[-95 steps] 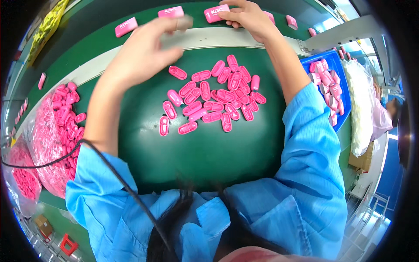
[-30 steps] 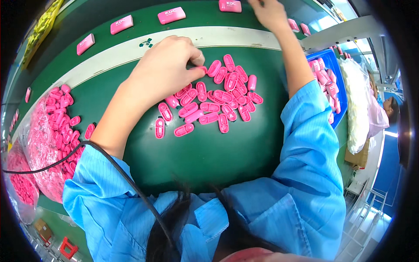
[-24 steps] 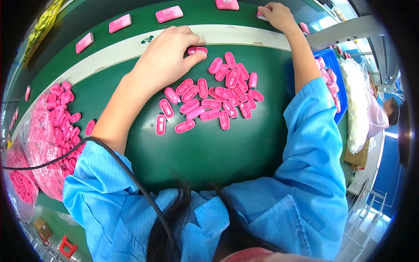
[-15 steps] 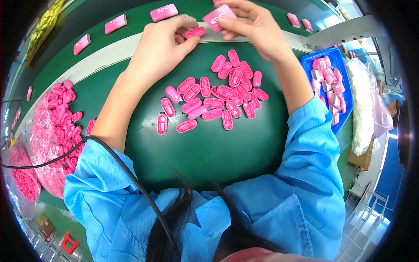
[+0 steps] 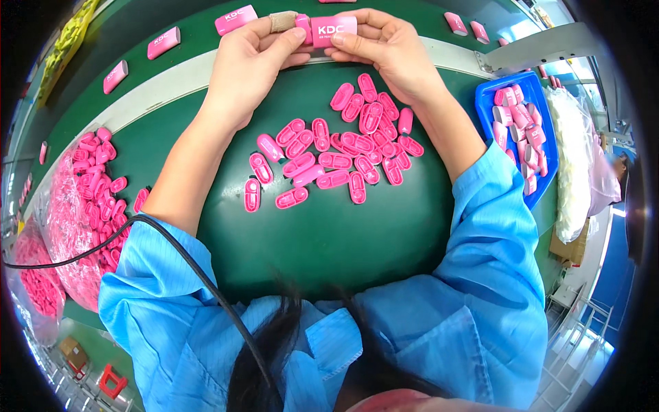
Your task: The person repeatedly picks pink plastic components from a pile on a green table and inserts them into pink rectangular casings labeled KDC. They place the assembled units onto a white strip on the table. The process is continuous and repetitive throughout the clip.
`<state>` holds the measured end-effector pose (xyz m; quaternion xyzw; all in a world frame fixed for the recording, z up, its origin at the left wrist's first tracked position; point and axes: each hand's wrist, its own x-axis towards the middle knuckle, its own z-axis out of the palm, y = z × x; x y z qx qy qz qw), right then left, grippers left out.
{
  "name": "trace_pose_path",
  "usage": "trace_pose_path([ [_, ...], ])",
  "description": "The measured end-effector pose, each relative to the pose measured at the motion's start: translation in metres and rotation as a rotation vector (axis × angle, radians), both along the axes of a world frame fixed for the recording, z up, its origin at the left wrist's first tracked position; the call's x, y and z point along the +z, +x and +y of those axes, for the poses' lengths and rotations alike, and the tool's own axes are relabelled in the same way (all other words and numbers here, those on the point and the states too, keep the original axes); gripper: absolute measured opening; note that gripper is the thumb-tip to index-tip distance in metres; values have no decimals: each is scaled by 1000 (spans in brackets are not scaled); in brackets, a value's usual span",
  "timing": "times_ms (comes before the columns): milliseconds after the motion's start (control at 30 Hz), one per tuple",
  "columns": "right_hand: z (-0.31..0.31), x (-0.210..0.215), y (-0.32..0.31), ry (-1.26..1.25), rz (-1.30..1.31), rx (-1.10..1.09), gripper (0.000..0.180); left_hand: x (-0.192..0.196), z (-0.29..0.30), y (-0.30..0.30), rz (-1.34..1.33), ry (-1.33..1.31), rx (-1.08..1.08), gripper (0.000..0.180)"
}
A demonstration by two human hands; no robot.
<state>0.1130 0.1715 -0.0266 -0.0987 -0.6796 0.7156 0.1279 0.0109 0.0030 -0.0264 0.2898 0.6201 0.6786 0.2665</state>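
My left hand (image 5: 250,62) and my right hand (image 5: 384,44) meet at the top centre, above the far edge of the green mat (image 5: 322,240). Between their fingertips they hold a pink rectangular block (image 5: 333,29), with a small pink cap (image 5: 303,26) pressed against its left end under my left thumb and bandaged forefinger. Below the hands, on the mat, lies a loose pile of several pink oval caps (image 5: 343,147).
More pink blocks (image 5: 235,18) lie spaced along the dark green belt (image 5: 171,20) at the top. A clear bag of pink caps (image 5: 82,206) sits at the left. A blue tray (image 5: 511,89) with pink parts stands at the right beside a white bag (image 5: 573,165).
My right hand took a block from the belt and drew it in; my left hand picked a cap from the pile. Both hands came together, and the cap now sits against the block's end.
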Motion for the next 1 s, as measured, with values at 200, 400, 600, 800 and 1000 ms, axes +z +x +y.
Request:
trace_pose_path([
  [200,-3,-2,4,-4,52,-7,29,-5,6,8,213,6,16,35],
  [400,0,-1,2,9,54,-3,31,-5,4,6,197,9,9,35],
  [600,0,0,5,113,88,-17,33,-1,2,9,221,-5,19,37],
  [800,-8,5,8,225,129,-50,31,14,-6,24,618,-277,83,31],
  [1000,-26,11,13,606,147,-248,26,2,0,27,874,-280,132,29],
])
